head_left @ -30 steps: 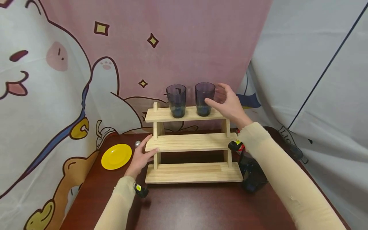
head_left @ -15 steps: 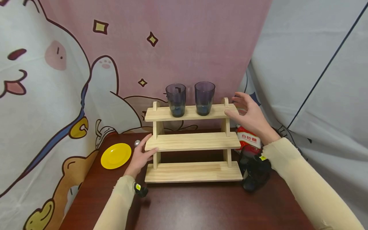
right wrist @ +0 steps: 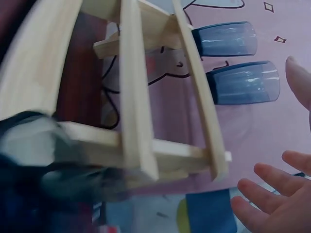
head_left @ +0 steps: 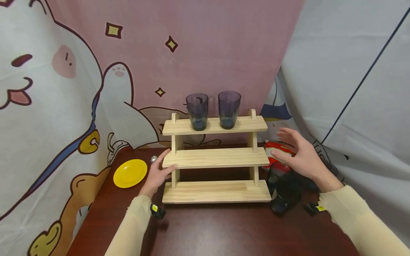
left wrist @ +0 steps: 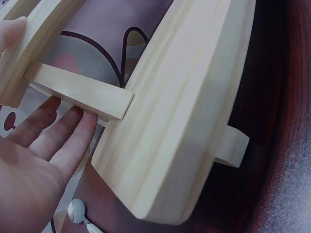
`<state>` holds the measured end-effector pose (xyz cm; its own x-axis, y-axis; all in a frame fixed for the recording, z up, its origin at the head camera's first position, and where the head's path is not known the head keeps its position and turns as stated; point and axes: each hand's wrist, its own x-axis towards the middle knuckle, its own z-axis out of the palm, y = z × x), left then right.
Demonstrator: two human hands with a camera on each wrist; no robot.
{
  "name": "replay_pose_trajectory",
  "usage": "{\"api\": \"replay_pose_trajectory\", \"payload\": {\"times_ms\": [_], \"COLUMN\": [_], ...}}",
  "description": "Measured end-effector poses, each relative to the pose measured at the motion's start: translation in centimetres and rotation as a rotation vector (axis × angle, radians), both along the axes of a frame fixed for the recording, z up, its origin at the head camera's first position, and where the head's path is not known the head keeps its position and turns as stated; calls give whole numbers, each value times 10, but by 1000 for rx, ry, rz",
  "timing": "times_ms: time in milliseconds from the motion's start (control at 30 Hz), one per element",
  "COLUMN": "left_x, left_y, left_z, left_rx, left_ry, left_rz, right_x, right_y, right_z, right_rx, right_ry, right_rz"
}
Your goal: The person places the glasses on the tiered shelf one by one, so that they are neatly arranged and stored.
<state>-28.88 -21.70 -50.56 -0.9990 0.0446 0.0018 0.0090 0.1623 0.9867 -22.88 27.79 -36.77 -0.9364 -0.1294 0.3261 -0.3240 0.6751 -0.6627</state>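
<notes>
A three-tier wooden display shelf (head_left: 214, 158) stands on the table. Its left side is held by my left hand (head_left: 155, 177), thumb on the middle board's end. In the left wrist view, that hand's fingertips (left wrist: 87, 121) press against the upright between two boards. Two dark tinted glasses (head_left: 197, 112) stand upright, side by side, on the top board. To the right of the shelf, my right hand (head_left: 299, 154) hovers with spread fingers, holding nothing. Beneath it lies a red and white bag (head_left: 278, 167). More dark glasses (head_left: 283, 197) sit beside the shelf's lower right end.
On the left of the table (head_left: 211, 231) lies a yellow plate (head_left: 130, 173). A spoon (left wrist: 77, 211) shows its metal bowl near the left hand. A printed curtain (head_left: 208, 46) hangs behind the shelf, and pale cloth (head_left: 352, 71) closes off the right side.
My right hand has drawn away from the right-hand glass on the top board, moving right and down over the bag. The glasses and my left hand stay in place.
</notes>
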Motion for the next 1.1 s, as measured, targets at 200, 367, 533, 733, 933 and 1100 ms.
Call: {"api": "replay_pose_trajectory", "payload": {"times_ms": [200,367,533,733,933,1100], "left_x": [0,3,0,0,-1,-1], "left_y": [1,3,3,3,2,0], "left_z": [2,5,-3,-3,-4,-3], "left_rx": [7,-4,-3,-6,-6,-1], "left_ry": [-20,-5,15,20,24,24], "left_rz": [-9,-7,-1,5,6,11], "right_x": [24,40,55,67,75,78], "right_y": [17,25,29,29,28,28], "right_z": [-22,-43,-62,-82,-97,-105], "right_rx": [62,111,157,176,218,203], "right_ry": [28,42,43,28,56,90], "right_rz": [-25,-41,-59,-89,-122,-136]}}
